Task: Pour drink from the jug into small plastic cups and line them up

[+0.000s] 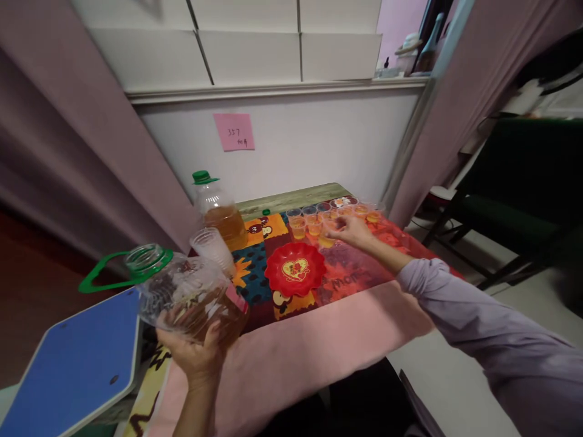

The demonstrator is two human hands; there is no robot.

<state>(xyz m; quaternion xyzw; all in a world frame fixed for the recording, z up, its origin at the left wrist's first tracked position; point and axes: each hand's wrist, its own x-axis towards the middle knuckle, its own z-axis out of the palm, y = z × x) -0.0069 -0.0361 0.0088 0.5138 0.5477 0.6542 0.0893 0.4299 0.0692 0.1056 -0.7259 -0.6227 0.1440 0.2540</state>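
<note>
A large clear jug [195,297] with a green ring and handle, uncapped, holds amber liquid. My left hand [194,352] grips its lower side, and the jug leans over the table's left part. Over at the rows of small clear cups, my right hand [348,232] has its fingers closed round a plastic cup [327,239] with amber liquid. Beside it stand other cups [298,227] with some of the same liquid. A stack of clear cups [212,247] is behind the held jug.
A second jug [225,224] with a green cap stands at the back left. The red scalloped dish [296,269] sits mid-table, with a small green cap [266,212] behind. A blue board [86,358] lies left; a dark chair [514,200] stands right.
</note>
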